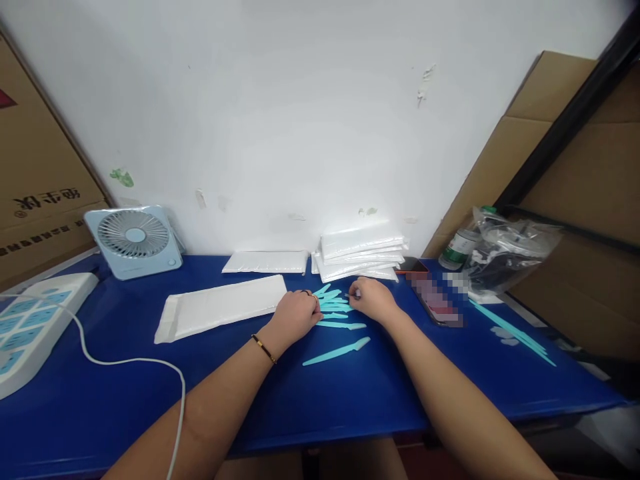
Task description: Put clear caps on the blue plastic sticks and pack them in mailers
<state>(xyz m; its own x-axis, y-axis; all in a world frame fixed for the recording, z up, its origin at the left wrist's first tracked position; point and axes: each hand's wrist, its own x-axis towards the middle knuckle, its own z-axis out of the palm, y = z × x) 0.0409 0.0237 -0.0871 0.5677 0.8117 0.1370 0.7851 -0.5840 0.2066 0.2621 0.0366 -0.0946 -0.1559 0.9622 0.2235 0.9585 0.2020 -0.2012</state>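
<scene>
Several teal eyebrow razors [333,307] lie fanned out on the blue table between my hands. My left hand [299,313] is closed over the handle ends of the bunch, its fingertips on them. My right hand [373,298] is at the other end of the bunch, thumb and fingers pinched together. A small, pale, see-through piece shows at those fingertips, too small to make out. Nearer to me, one razor [336,351] lies apart from the bunch. Left of my left hand is a long white padded mailer [225,308].
White packets [363,247] are stacked by the wall, with one packet [265,261] beside them. A fan [134,241] and power strip [37,327] stand left; a white cable [135,361] crosses my left forearm. Right are a phone [436,300], more razors [515,331] and a clear bag [515,257].
</scene>
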